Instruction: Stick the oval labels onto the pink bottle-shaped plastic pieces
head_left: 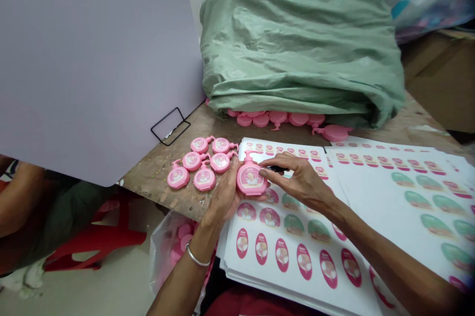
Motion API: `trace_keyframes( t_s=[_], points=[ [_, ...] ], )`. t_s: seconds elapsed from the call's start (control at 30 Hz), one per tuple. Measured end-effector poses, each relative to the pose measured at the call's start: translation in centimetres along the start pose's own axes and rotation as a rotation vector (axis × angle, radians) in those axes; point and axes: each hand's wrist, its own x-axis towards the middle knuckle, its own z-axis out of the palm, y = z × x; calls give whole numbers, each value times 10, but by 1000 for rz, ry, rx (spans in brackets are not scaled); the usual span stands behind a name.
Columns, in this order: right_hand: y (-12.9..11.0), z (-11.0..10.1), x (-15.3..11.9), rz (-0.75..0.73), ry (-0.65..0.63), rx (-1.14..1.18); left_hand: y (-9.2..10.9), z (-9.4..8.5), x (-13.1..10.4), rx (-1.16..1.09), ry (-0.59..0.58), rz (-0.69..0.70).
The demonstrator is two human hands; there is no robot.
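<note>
My left hand [224,191] is closed around a pink toy pump bottle [252,188], held upright with its round labelled face towards me. My right hand [299,177] pinches a small dark tool [277,168] whose exact kind I cannot make out. Its thumb and fingertips reach the bottle's right edge, beside the label. To the left, several pink pump bottles with labels [204,179] lie on the wooden table [148,170]. Under the bottle and my right forearm is a stack of printed sticker sheets [260,269], bearing pink and green labels.
A green sack [297,43] stands at the back, with pink bottles [335,132] along its lower edge. More sticker sheets [365,197] lie right. A large pale panel [92,58] and black wire stand [170,127] are left. Below the table edge hangs a plastic bag [159,251]. Another person's arm [20,197] shows at far left.
</note>
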Motion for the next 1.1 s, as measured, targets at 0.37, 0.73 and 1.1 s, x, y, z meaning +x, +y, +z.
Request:
trace_keyframes(
  t_s=[0.37, 0.73, 1.1],
  points=[
    [0, -1, 1, -17, 4, -45, 2, 0, -2, 1, -50, 13],
    [-2, 14, -10, 86, 224, -468, -15, -3, 1, 349, 112, 208],
    [58, 20, 24, 340, 132, -285, 11, -50, 10, 673, 503, 444]
  ],
)
